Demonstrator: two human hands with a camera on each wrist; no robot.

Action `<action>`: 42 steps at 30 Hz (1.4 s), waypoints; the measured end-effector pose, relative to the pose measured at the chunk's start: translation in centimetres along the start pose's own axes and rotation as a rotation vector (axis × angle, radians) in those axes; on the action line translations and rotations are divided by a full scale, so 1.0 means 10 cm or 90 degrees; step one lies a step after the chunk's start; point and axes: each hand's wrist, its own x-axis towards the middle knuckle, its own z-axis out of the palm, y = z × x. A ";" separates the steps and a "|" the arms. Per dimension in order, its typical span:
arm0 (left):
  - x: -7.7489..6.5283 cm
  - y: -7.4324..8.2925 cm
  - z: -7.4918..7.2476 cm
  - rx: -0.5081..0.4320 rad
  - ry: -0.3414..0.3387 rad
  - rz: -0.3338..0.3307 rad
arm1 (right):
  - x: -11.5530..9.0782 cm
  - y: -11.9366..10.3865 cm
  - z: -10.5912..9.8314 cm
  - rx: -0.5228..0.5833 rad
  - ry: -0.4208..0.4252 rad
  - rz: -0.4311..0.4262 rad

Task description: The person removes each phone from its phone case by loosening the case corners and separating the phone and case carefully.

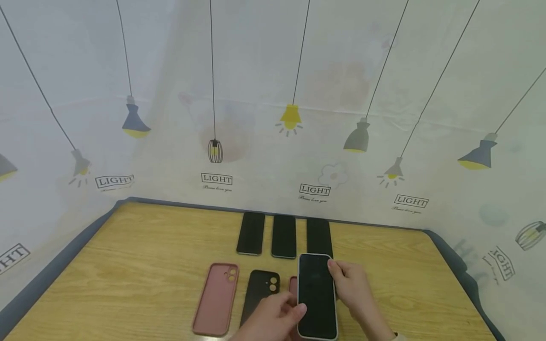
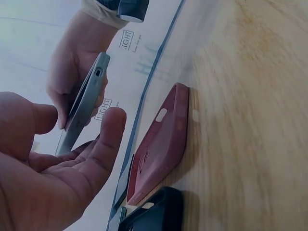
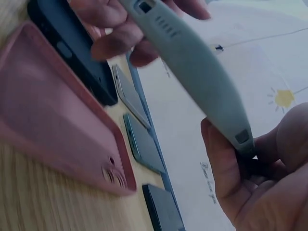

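Note:
A dark-screened phone (image 1: 317, 289) in a pale case (image 3: 197, 77) is held tilted above the table. My right hand (image 1: 355, 285) grips its upper right edge, thumb at the front and fingers behind. At the lower left edge is my left hand (image 1: 273, 319), its thumb overlapping the screen edge in the head view. In the left wrist view, the fingers (image 2: 91, 161) of that hand spread loosely beside and below the case edge, with a wide gap to the thumb. A pink case (image 1: 293, 284) lies largely hidden behind the phone and left hand.
On the wooden table (image 1: 141, 265) lie another pink phone case (image 1: 215, 298) and a black phone case (image 1: 261, 286), both with camera cut-outs. Three dark phones (image 1: 283, 237) stand in a row along the back edge. A lamp-printed cloth (image 1: 256, 94) hangs behind the table.

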 end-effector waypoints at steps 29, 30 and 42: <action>-0.42 0.75 0.21 -0.098 0.099 -0.008 | 0.00 0.01 0.21 0.058 0.023 0.013; -0.42 0.75 0.21 -0.095 0.099 -0.011 | 0.00 0.02 0.21 0.048 0.031 0.013; -0.39 0.71 0.19 -0.034 0.112 0.027 | -0.05 0.00 0.23 0.043 0.067 0.009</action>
